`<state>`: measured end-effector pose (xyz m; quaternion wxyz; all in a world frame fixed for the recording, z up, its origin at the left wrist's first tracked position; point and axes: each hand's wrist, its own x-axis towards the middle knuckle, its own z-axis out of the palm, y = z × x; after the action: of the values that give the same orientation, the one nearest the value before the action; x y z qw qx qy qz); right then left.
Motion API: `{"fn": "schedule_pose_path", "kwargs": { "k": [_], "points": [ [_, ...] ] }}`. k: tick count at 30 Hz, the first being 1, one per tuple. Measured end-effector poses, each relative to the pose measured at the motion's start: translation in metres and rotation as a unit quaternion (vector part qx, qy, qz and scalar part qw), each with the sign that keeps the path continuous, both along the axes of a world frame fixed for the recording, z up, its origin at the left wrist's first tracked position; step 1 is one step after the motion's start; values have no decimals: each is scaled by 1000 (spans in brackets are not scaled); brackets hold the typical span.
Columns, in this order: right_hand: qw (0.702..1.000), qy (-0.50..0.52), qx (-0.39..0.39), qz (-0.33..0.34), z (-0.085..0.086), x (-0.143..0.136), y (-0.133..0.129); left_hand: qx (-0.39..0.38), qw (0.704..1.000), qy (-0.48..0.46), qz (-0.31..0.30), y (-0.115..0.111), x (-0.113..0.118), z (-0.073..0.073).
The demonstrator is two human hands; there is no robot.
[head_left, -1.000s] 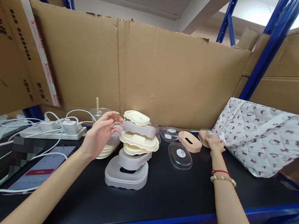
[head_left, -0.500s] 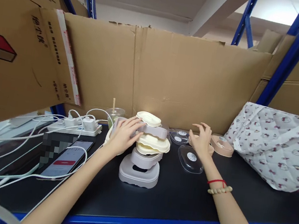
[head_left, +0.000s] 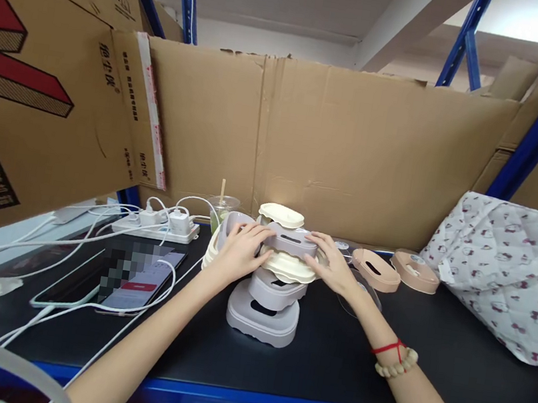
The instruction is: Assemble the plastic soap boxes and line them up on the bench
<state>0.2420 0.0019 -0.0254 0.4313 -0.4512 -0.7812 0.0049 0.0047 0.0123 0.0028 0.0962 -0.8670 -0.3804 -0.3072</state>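
Observation:
A leaning stack of oval plastic pieces stands on the black shelf top before me. My left hand [head_left: 243,249] closes on the left end of a grey slotted plastic lid [head_left: 291,239] high in the stack. My right hand [head_left: 331,265] has hold of its right end. Over this lid sits a small cream oval piece [head_left: 282,215]; under it are wavy-edged cream pieces [head_left: 288,268]. Lower down come a smaller grey slotted piece [head_left: 278,290] and a wide grey slotted base [head_left: 262,318]. Beside my left hand, other grey and cream pieces [head_left: 211,250] are partly hidden.
Two peach oval pieces [head_left: 374,271] and clear lids lie to the right, near a patterned quilted bag [head_left: 525,280]. Phones [head_left: 139,286], white cables and a power strip [head_left: 156,230] occupy the left. A cup with a straw [head_left: 222,208] stands behind; cardboard [head_left: 359,141] walls the back.
My right hand has come left from the peach piece to the stack's right side, gripping the grey lid. The peach piece it was at now lies uncovered. The view has shifted slightly left.

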Motion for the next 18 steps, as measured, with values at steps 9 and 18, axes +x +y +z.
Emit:
{"fn": "schedule_pose_path", "kwargs": {
  "k": [9,18],
  "points": [
    [999,38,-2,32,3,-4,-1,43,996,-71,-15,-4,0,3],
    [1000,-30,-2,-8,12,-2,-8,10,998,-42,48,20,29,30]
  ]
}}
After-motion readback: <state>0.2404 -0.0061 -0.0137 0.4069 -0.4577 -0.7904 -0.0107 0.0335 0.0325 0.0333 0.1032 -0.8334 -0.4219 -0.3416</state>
